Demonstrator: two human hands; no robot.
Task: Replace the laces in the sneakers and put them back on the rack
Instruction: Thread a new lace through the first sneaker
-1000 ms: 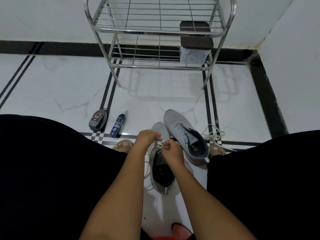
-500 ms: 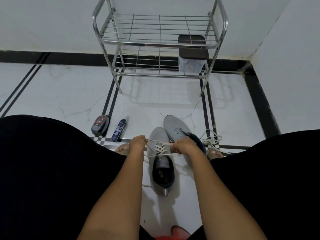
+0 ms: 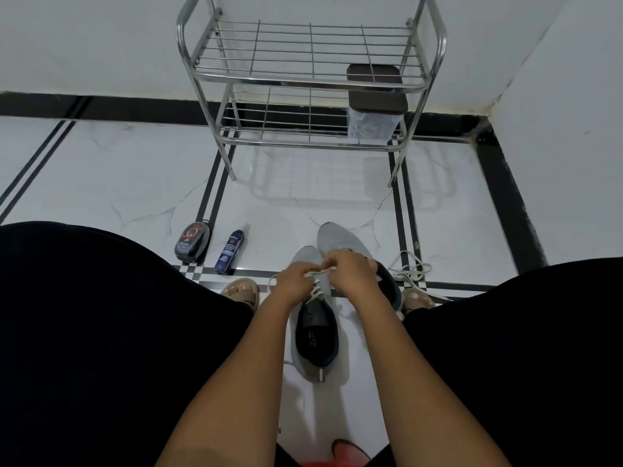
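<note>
Left hand (image 3: pixel 296 279): white lace (image 3: pixel 317 273) is pinched.
Right hand (image 3: pixel 352 274): same lace is pinched.
Grey sneaker (image 3: pixel 315 332): lower centre, on floor.

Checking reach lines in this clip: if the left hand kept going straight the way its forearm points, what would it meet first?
Probably the toe of the laced grey sneaker just beyond the left hand, which already pinches the lace. Depth is unclear.

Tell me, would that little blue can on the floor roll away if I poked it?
Probably. The blue can is a round cylinder lying on its side, so a sideways poke would likely set it rolling. The glossy floor looks smooth, so little would slow it. It looks small and slim, probably light.
</note>
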